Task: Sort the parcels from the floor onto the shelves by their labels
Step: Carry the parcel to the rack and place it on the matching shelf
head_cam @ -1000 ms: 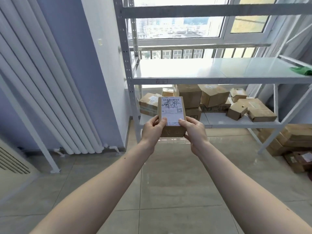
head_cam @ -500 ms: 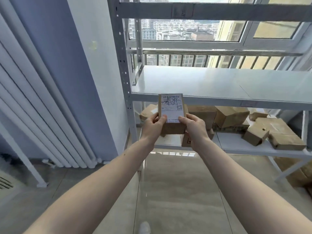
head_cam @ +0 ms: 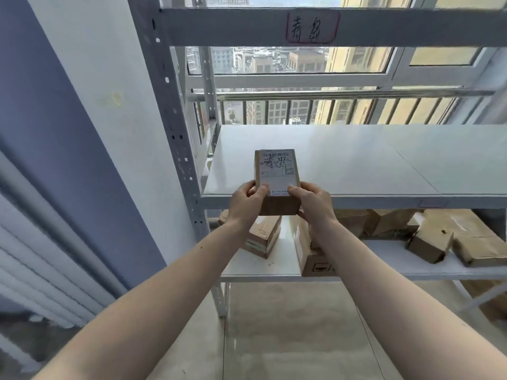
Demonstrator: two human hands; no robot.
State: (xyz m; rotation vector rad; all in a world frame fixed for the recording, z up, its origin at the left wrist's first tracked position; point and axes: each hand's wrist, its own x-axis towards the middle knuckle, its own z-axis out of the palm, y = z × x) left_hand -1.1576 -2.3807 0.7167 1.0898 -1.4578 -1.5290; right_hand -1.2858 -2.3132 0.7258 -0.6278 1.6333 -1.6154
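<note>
White metal shelving (head_cam: pixel 356 201) by a window — one parcel up for placing.
Left hand (head_cam: pixel 244 205) and right hand (head_cam: pixel 315 207) grasp the small cardboard parcel (head_cam: pixel 277 182) label-up at the middle shelf's near-left edge — likely checking its handwriting against the shelf tag (head_cam: pixel 311 27).

I am holding a small brown cardboard parcel (head_cam: pixel 277 182), white scribbled label facing me, over the white metal shelf (head_cam: pixel 356 160) edge.
</note>
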